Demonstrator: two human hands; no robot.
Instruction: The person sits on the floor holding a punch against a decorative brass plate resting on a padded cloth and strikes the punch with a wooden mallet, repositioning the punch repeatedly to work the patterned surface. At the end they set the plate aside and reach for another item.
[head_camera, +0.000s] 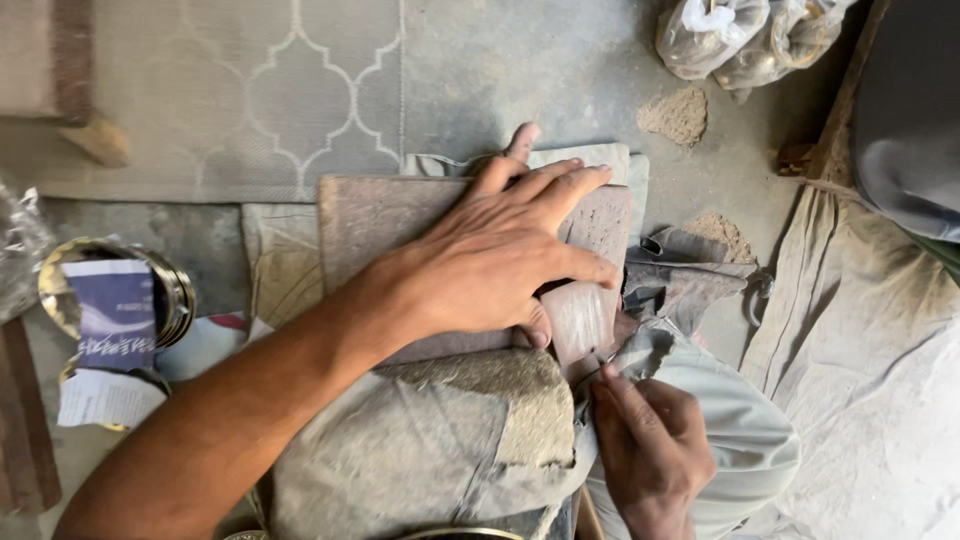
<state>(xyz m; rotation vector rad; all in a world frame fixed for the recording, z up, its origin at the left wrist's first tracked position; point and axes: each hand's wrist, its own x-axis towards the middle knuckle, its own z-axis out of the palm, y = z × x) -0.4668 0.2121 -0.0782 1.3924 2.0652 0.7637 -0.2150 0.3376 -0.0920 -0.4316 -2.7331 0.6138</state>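
Observation:
My left hand (505, 255) lies flat, fingers spread, across a brown stone slab (375, 215) and presses on a small pale translucent piece (582, 318) at the slab's right edge. My right hand (648, 445) is below it, fingers pinched around a thin pointed metal tool (597, 366) whose tip touches the lower edge of the pale piece. The slab rests on a grey cloth over my lap (440, 440).
A round metal tin (175, 290) holding a purple paper packet sits at the left. Plastic bags (745, 35) lie at the top right, with a pile of sandy powder (678, 113) below them. A patterned mat (290, 90) covers the floor behind the slab.

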